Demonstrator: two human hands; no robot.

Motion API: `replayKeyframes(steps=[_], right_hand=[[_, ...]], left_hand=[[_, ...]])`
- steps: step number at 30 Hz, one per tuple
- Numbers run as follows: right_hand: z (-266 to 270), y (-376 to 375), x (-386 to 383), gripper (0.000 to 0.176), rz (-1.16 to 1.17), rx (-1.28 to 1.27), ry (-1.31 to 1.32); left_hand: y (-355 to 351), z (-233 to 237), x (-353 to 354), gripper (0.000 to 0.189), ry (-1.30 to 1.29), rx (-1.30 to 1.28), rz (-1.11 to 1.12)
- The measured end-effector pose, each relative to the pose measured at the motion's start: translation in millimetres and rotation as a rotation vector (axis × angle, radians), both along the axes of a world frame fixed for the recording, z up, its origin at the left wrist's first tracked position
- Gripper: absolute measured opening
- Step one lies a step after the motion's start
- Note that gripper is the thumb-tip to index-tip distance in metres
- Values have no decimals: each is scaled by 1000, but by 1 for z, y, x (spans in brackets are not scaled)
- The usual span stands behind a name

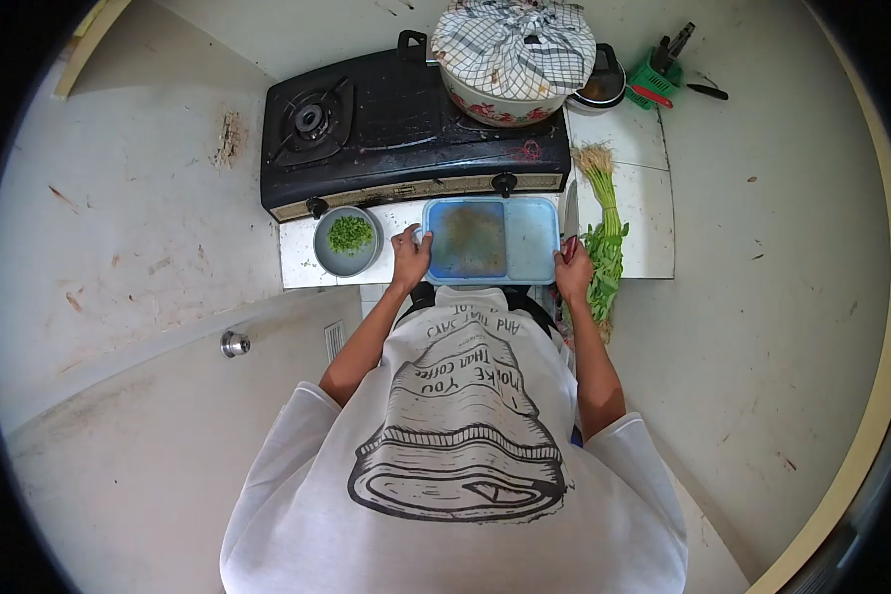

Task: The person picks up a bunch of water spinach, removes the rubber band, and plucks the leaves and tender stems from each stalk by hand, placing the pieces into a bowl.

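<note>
- Wears a white printed shirt (465, 426) nearest the camera, below the counter's edge.
- With the left hand (411, 259), grips the left end of the blue tray (533, 238), fingers bent and clamped on its rim with the thumb on top.
- With the right hand (573, 274), holds the red handle of a knife (571, 247), fingers curled closed around it, right beside the tray's right end; cannot tell whether also pinching the rim there.
- Keeps the tray level between both hands, at the counter's front edge, just before the stove, with a darker, stained section at left and a paler one at right.
- To the left of the tray, near the left hand, sees a grey bowl (333, 259) with chopped greens (349, 235) inside.
- To the right, beyond the knife, finds a bundle of leafy stalks (606, 238), roots pointing away.
- Farther off, faces a black two-burner stove (396, 124), bearing a large floral pot (505, 107) under a checked cloth (515, 45).
- At the far right, shows a dark pot (602, 89) and a green basket (653, 81) of utensils.
</note>
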State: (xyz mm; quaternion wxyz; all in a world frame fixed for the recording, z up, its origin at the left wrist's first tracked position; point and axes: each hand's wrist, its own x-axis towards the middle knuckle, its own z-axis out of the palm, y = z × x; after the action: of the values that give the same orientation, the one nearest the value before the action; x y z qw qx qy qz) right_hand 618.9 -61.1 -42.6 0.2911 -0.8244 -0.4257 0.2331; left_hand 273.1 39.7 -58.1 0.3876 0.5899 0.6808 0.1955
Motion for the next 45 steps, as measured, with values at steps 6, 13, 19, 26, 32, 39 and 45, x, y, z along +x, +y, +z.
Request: replayKeyframes(steps=[6,13,19,26,32,39,45], right_hand=[[-21,13,13,23,31,81,-34],[-4,18,35,21,203,81,-38],[33,16,29,27,583,-104,89],[12,65,-6,32,1004,-48,133],[12,115,-34,43,1031,8,102],[7,117,-50,51,1030,154,-125],[7,106,-63,50,926,213,-155]], left_hand=[[-7,3,10,65,-97,75,-22],[-17,-4,1,48,-84,283,6],[-29,8,13,35,-242,143,157],[-33,31,54,27,-229,235,68],[-33,27,67,47,45,401,-227],[-19,34,70,54,320,276,-309],[-7,37,57,45,207,245,-319]])
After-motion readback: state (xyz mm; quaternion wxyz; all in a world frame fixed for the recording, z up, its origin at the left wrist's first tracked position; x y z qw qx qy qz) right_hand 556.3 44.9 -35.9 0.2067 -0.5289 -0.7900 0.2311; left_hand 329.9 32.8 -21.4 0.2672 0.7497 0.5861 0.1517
